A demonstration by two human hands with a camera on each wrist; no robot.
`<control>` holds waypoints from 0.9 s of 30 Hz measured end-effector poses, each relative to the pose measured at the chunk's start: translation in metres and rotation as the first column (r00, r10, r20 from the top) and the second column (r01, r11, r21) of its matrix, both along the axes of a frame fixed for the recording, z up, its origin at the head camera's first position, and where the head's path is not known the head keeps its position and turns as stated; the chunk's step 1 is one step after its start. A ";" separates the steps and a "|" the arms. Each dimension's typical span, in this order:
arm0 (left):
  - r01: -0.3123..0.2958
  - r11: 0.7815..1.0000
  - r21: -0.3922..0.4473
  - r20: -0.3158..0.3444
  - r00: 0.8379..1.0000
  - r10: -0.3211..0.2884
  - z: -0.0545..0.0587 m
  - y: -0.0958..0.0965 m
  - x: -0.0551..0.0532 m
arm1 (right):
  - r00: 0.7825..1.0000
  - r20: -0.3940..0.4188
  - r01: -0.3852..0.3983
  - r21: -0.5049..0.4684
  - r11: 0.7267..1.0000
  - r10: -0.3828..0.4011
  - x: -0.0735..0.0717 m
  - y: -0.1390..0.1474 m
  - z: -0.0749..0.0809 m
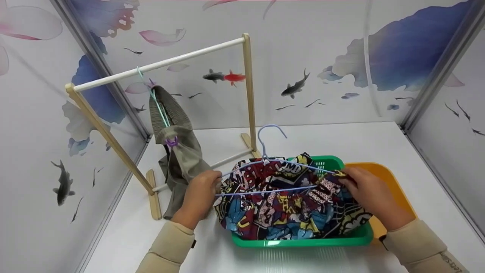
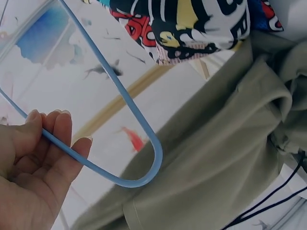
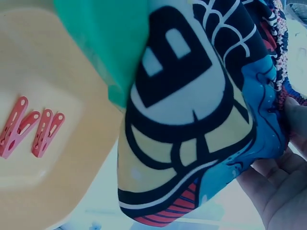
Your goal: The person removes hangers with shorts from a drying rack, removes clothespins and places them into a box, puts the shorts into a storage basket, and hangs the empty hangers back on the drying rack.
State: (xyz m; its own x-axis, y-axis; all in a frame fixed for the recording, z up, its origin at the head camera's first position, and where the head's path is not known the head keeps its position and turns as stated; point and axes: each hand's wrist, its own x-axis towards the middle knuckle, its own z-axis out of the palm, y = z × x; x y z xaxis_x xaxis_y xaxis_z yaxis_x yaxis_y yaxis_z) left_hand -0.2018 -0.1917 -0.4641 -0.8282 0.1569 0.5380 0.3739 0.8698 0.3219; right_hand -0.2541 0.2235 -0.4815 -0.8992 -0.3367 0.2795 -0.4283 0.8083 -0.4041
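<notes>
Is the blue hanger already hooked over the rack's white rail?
No, the head view shows the blue hanger between the two hands, its hook free and apart from the white rail.

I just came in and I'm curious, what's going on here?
A person's left fingers pinch one end of a blue hanger, and the right fingers hold a comic-print garment at the other end. Most of that garment is over the green basket. An olive garment hangs from the wooden-framed rack by a mint hanger. Pink clothespins sit in the orange tub.
</notes>
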 end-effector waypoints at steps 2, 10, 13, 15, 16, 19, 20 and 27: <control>-0.014 1.000 0.002 -0.011 1.000 0.014 0.003 -0.005 0.002 | 1.000 0.027 0.009 0.006 1.000 -0.009 -0.002 0.002 0.000; -0.068 0.996 0.051 -0.039 0.997 0.070 0.012 -0.021 0.008 | 0.996 0.087 0.012 0.046 0.999 -0.016 -0.007 0.002 0.001; -0.085 0.994 0.072 -0.067 0.994 0.090 0.015 -0.024 0.009 | 0.995 0.096 -0.005 0.084 0.996 -0.003 -0.009 -0.004 0.004; -0.093 0.992 0.081 -0.075 0.992 0.099 0.017 -0.024 0.010 | 0.996 0.086 -0.024 0.111 0.994 0.014 -0.010 -0.010 0.004; -0.096 0.992 0.082 -0.073 0.992 0.102 0.017 -0.024 0.010 | 0.997 0.075 -0.035 0.122 0.992 0.026 -0.011 -0.013 0.003; -0.101 0.991 0.085 -0.052 0.993 0.105 0.018 -0.022 0.010 | 0.997 0.051 -0.066 0.148 0.987 0.059 -0.014 -0.023 -0.001; -0.101 0.991 0.085 -0.042 0.994 0.105 0.018 -0.021 0.010 | 0.996 0.049 -0.078 0.153 0.985 0.071 -0.016 -0.026 -0.003; -0.111 0.990 0.090 -0.007 0.994 0.112 0.014 -0.013 0.011 | 0.987 0.057 -0.162 0.221 0.962 0.153 -0.024 -0.051 -0.016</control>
State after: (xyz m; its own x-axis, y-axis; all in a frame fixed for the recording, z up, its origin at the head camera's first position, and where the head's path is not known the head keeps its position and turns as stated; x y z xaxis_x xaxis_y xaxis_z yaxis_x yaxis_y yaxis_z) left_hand -0.1912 -0.2051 -0.4504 -0.8310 0.0146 0.5561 0.2804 0.8744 0.3960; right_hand -0.2780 0.1728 -0.4977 -0.8386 -0.5247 0.1464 -0.5447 0.8039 -0.2390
